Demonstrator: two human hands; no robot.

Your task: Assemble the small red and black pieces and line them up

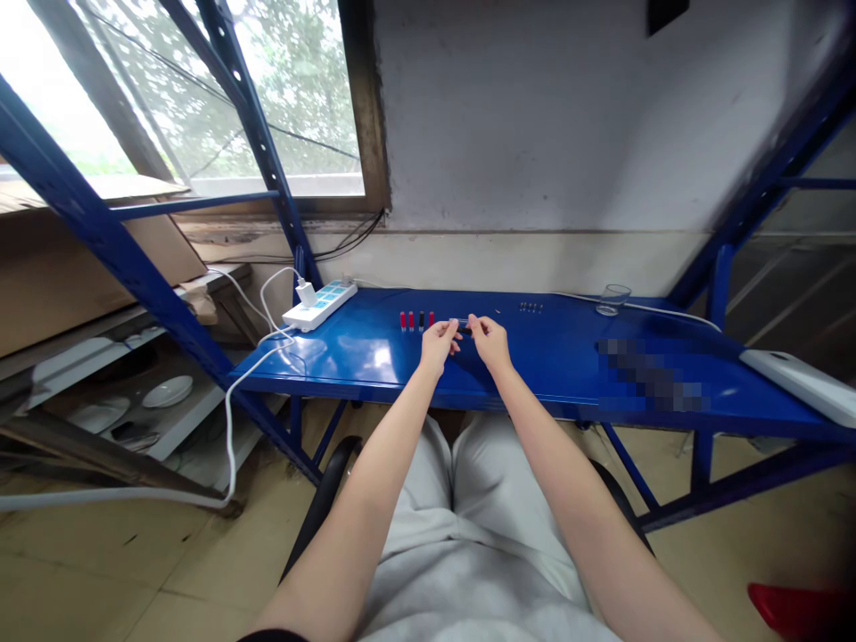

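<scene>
My left hand [439, 344] and my right hand [490, 341] meet over the middle of a blue table [361, 357]. Both are closed in a pinch, the fingertips close together. Between them is a small slim piece [464, 330], dark with what looks like a clear or shiny part; its kind is too small to make out, and the fingers hide much of it. Just left of my left hand, small red cylinders [402, 321] and a black one [422, 321] stand in a row. Beyond my right hand lie several tiny metallic pieces [531, 308].
A white power strip [319, 306] with a plugged-in charger sits at the table's left end, its cable hanging down. At the right are a clear glass [613, 301], a blurred-out dark object [652, 376] and a white flat device [799, 385]. Blue frame posts [720, 285] flank the table.
</scene>
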